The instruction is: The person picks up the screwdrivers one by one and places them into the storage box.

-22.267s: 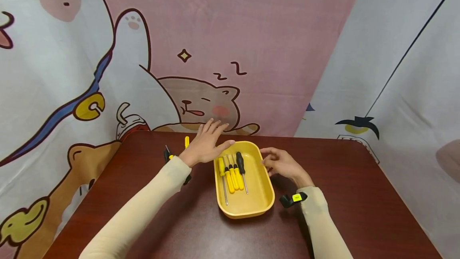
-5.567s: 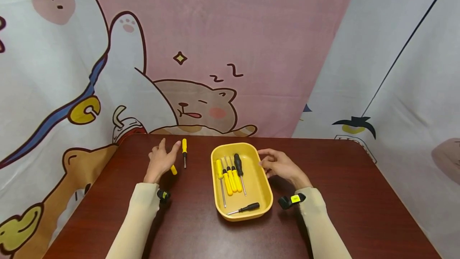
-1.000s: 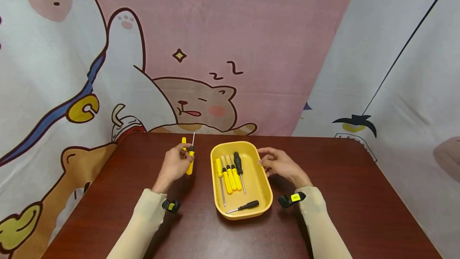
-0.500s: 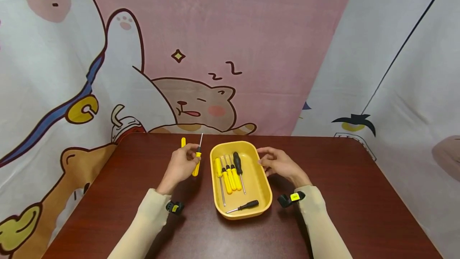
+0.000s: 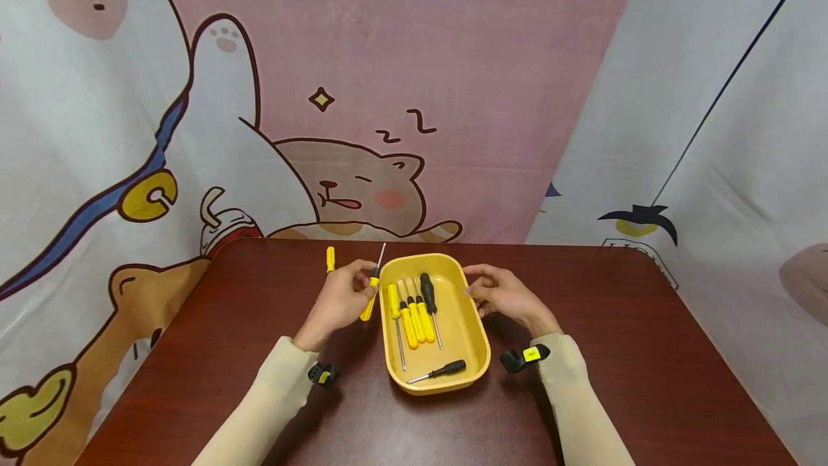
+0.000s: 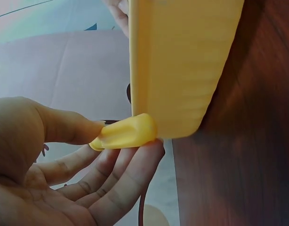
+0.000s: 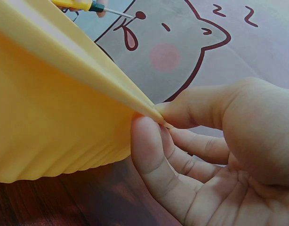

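The left hand (image 5: 339,300), fingers clamped on a yellow screwdriver (image 5: 371,297), is now reaching the yellow tray (image 5: 475,351). The right hand (image 5: 507,295) is still pinching the tray's rim.

The tray (image 5: 475,322) looks like smooth yellow plastic with a soft, slightly satin sheen, no texture on the walls. The screwdriver (image 5: 370,298) pinched in the left hand (image 5: 339,300) has a glossy yellow plastic handle and a thin bright metal shaft; the ones lying in the tray (image 5: 414,318) are the same, plus a couple with matt black handles (image 5: 430,293). The table (image 5: 647,351) is dark reddish wood-look, polished and a bit reflective. The backdrop (image 5: 453,56) is printed cloth, matt, faintly creased. The sleeves (image 5: 582,408) are soft beige knit fabric.
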Tool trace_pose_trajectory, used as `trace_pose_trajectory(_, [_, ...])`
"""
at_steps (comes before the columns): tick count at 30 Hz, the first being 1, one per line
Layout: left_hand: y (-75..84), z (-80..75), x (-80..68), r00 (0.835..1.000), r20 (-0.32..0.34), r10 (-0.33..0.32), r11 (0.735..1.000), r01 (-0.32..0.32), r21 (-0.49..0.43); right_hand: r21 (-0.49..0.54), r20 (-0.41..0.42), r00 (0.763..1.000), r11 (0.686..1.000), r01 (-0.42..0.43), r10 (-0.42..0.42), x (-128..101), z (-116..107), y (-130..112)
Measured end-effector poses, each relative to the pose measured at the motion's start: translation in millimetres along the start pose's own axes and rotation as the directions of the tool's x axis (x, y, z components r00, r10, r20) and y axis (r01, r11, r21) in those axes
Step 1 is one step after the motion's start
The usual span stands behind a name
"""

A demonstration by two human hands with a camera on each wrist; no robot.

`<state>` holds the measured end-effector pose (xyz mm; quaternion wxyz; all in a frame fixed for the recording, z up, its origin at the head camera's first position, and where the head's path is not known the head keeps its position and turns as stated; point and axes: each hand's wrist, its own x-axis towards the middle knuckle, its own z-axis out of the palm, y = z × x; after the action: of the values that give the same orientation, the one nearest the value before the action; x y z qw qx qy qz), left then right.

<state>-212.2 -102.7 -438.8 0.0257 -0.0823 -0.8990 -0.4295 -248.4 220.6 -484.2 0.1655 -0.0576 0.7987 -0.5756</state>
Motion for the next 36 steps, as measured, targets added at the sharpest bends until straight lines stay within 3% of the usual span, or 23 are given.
trace_pose_trajectory(12, [7.9,8.7,2.8,0.998,0.054,0.035,0.999,-0.037,0.026,0.000,0.003,1.000,1.000,0.004,-0.004,-0.5,-0.6,0.1])
trace_pose_trajectory(36, [29.9,12.2,8.5,0.990,0.139,0.036,0.999,-0.040,0.030,-0.002,0.000,1.000,1.000,0.002,-0.002,-0.6,-0.3,-0.1])
